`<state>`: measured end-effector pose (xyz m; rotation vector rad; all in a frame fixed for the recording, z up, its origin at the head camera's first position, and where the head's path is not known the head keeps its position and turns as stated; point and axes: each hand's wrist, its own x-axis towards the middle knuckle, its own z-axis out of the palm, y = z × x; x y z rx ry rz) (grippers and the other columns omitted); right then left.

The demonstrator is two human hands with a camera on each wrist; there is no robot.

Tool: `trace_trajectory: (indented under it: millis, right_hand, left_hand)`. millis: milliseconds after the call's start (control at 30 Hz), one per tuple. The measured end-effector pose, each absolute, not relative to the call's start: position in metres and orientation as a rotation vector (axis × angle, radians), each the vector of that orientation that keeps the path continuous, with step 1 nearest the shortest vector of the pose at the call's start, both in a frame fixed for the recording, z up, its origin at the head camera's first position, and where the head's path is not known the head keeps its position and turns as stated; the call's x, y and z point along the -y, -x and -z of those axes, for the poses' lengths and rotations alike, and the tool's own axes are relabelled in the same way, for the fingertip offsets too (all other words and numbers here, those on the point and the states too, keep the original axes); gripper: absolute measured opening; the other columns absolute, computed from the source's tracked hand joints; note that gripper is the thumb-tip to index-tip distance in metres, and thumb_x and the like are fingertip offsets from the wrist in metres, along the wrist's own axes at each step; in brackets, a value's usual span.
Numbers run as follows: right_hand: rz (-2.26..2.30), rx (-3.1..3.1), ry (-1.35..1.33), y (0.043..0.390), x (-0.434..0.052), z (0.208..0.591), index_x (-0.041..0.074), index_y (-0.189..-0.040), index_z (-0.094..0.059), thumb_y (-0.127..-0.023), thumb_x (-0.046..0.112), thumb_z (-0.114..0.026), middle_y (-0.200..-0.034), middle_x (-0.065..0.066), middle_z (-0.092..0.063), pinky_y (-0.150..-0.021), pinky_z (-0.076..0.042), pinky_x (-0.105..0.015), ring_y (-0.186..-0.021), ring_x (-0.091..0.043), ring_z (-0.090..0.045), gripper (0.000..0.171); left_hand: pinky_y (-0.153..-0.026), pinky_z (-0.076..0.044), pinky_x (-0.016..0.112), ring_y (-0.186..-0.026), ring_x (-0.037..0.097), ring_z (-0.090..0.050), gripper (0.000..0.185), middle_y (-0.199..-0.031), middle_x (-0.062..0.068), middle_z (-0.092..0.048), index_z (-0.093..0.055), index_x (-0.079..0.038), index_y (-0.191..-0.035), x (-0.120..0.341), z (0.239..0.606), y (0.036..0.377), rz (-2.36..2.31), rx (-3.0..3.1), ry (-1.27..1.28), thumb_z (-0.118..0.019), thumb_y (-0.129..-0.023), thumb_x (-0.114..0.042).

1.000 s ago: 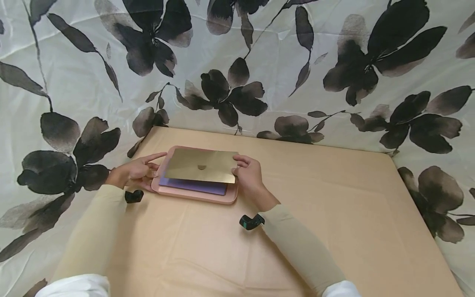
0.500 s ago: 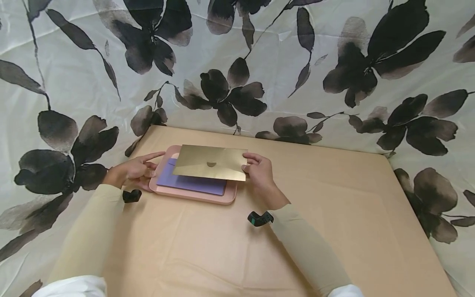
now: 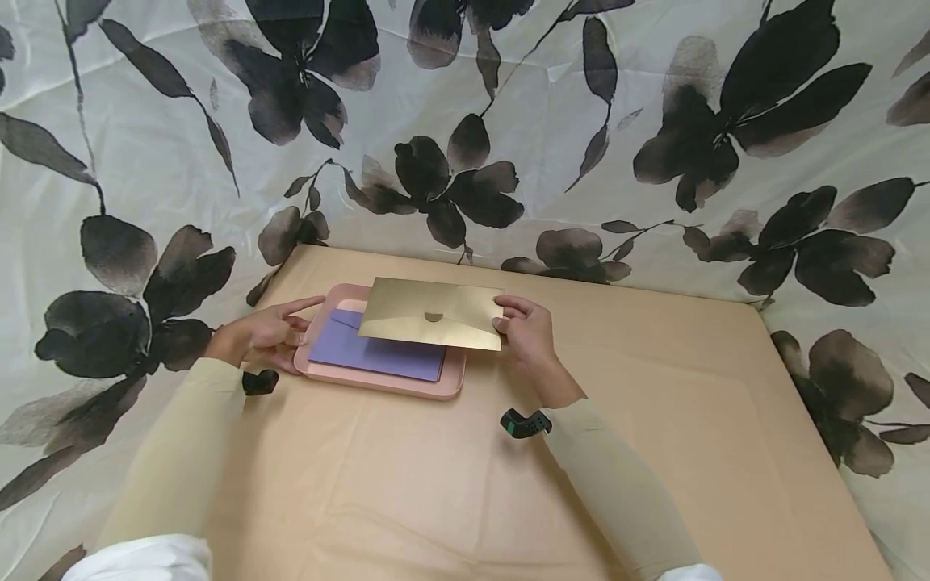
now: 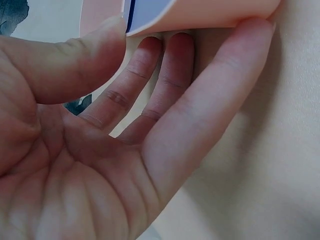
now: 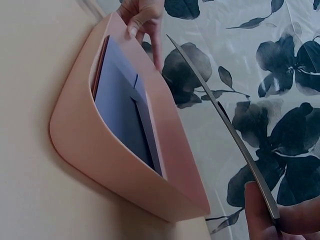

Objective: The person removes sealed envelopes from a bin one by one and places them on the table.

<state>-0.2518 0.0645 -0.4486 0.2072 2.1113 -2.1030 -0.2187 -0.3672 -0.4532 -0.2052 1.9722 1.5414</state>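
A pink tray lies at the table's far left and holds a purple envelope. My left hand grips the tray's left rim, with the thumb on top and the fingers against its underside. My right hand pinches the right edge of a gold envelope and holds it in the air over the tray's far right part. In the right wrist view the gold envelope shows edge-on above the tray. There the purple envelope lies on a reddish one.
The table wears a tan cloth that spreads to the right and towards me. A white curtain with black flowers hangs close behind and around the table's edges.
My right hand has lifted the gold envelope and carried it to the right and away from me, which uncovers more of the purple envelope. The left hand has stayed on the tray.
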Motion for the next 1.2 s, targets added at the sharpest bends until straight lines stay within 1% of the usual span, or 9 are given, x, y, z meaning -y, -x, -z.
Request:
trace_trajectory:
  millis: [233, 467, 700, 800, 967, 1033, 1200]
  right_hand:
    - [2.123, -2.106, -0.218, 0.257, -0.075, 0.45, 0.005, -0.13, -0.07, -0.095, -0.01, -0.062, -0.118, -0.015, -0.074, -0.063, -0.058, -0.022, -0.081, -0.011, -0.07, 0.039]
    - [2.138, -2.105, -0.252, 0.267, -0.089, 0.447, 0.006, -0.13, -0.07, -0.095, -0.009, -0.063, -0.118, -0.012, -0.074, -0.063, -0.058, -0.022, -0.077, -0.009, -0.069, 0.039]
    - [2.128, -2.147, -0.263, 0.274, -0.099, 0.446, 0.005, -0.129, -0.072, -0.096, -0.008, -0.062, -0.107, -0.006, -0.072, -0.06, -0.058, -0.02, -0.076, -0.009, -0.068, 0.036]
    - [2.122, -2.159, -0.269, 0.277, -0.102, 0.445, 0.005, -0.129, -0.072, -0.096, -0.008, -0.062, -0.111, -0.006, -0.07, -0.062, -0.057, -0.02, -0.079, -0.009, -0.067, 0.036]
    - [2.111, -2.175, -0.287, 0.28, -0.106, 0.444, 0.006, -0.129, -0.072, -0.096, -0.008, -0.061, -0.118, -0.007, -0.067, -0.063, -0.057, -0.021, -0.088, -0.011, -0.066, 0.037]
    - [2.1, -2.175, -0.294, 0.28, -0.109, 0.444, 0.005, -0.13, -0.071, -0.097, -0.008, -0.061, -0.117, -0.007, -0.068, -0.062, -0.056, -0.02, -0.086, -0.011, -0.066, 0.037]
    - [2.088, -2.181, -0.301, 0.281, -0.116, 0.446, 0.005, -0.133, -0.07, -0.097, -0.006, -0.062, -0.115, -0.011, -0.07, -0.061, -0.057, -0.019, -0.077, -0.008, -0.067, 0.038]
  left_hand:
    - [-0.085, -0.062, 0.061, -0.111, 0.029, -0.065, 0.09, -0.163, 0.033, -0.022, -0.001, -0.03, -0.168, 0.368, 0.456, 0.217, -1.465, -2.046, 0.178, -0.047, -0.101, 0.008]
    - [-0.085, -0.062, 0.061, -0.11, 0.028, -0.066, 0.089, -0.163, 0.034, -0.021, -0.001, -0.03, -0.168, 0.368, 0.452, 0.22, -1.475, -2.034, 0.178, -0.047, -0.102, 0.008]
    - [-0.086, -0.061, 0.062, -0.111, 0.028, -0.065, 0.092, -0.162, 0.032, -0.022, -0.001, -0.03, -0.168, 0.369, 0.453, 0.22, -1.478, -2.008, 0.192, -0.049, -0.101, 0.009]
    - [-0.086, -0.061, 0.064, -0.11, 0.029, -0.065, 0.093, -0.16, 0.032, -0.023, -0.001, -0.031, -0.168, 0.371, 0.454, 0.219, -1.491, -1.999, 0.2, -0.05, -0.1, 0.01]
    - [-0.086, -0.061, 0.063, -0.111, 0.028, -0.065, 0.092, -0.16, 0.032, -0.022, -0.001, -0.031, -0.168, 0.37, 0.453, 0.218, -1.479, -2.015, 0.189, -0.049, -0.101, 0.009]
    - [-0.085, -0.061, 0.062, -0.11, 0.028, -0.065, 0.091, -0.16, 0.033, -0.022, 0.0, -0.03, -0.168, 0.37, 0.453, 0.218, -1.464, -2.027, 0.183, -0.049, -0.101, 0.008]
    - [-0.084, -0.063, 0.059, -0.107, 0.027, -0.067, 0.089, -0.16, 0.034, -0.026, -0.002, -0.031, -0.168, 0.367, 0.453, 0.218, -1.44, -2.062, 0.185, -0.05, -0.102, 0.006]
